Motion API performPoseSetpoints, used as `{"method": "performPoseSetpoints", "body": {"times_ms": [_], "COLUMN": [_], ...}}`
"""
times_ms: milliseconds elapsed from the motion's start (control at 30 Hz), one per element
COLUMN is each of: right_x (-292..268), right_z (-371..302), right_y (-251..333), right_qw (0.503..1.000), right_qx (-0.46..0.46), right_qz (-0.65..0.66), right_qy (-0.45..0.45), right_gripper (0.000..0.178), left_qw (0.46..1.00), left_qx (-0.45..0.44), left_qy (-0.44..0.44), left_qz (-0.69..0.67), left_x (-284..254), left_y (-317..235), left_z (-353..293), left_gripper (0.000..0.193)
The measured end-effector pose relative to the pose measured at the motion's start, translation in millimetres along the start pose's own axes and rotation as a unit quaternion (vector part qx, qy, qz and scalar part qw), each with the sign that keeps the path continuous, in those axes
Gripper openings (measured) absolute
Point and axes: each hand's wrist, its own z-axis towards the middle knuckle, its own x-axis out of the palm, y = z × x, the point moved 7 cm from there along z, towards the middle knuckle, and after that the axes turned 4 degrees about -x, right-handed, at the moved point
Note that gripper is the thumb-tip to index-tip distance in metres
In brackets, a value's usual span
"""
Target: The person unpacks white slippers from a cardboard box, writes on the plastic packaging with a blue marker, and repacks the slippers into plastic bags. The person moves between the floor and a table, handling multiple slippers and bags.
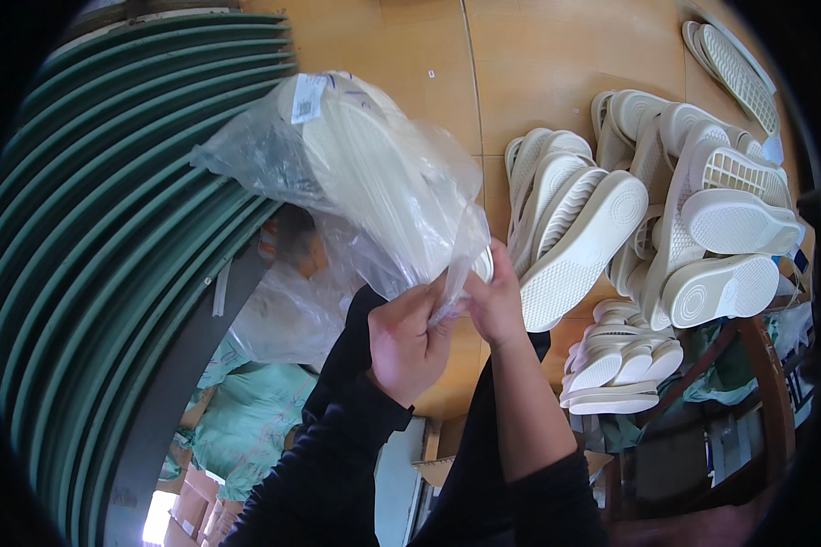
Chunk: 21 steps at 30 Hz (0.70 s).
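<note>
A clear plastic bag (pixel 274 164) with white shoe soles (pixel 374 173) inside lies tilted across the middle of the view, and a small white label (pixel 307 98) shows near its far end. My left hand (pixel 410 339) is closed on the near edge of the bag, thumb and fingers pinching the film. Just to its right, my right hand (pixel 495 299) also grips the bag's edge, beside the pale end of a sole. The fingertips of both hands are partly hidden by the film and by each other.
Stacked white soles (pixel 588 228) stand on the tan tabletop (pixel 401 41) to the right, with more piles (pixel 730 219) beyond and a smaller pile (pixel 620 360) nearer. Curved green slats (pixel 109 191) fill the left. Green sacks (pixel 251 419) and cartons (pixel 192 501) lie below.
</note>
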Motion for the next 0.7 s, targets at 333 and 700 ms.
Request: {"method": "performPoseSetpoints", "body": {"times_ms": [333, 700], "right_x": [30.0, 30.9], "right_z": [35.1, 41.4], "right_y": [40.7, 48.8], "right_qw": [0.967, 0.982], "right_qx": [-0.119, -0.052], "right_qz": [-0.223, -0.180], "right_qy": [-0.008, 0.015], "right_gripper": [0.055, 0.041], "left_qw": [0.997, 0.992], "left_qx": [0.040, 0.099], "left_qy": [0.036, 0.025], "left_qz": [0.051, -0.071], "left_x": [15.1, 13.0], "left_y": [0.3, -32.7], "left_z": [5.2, 18.1], "left_gripper": [0.038, 0.049]}}
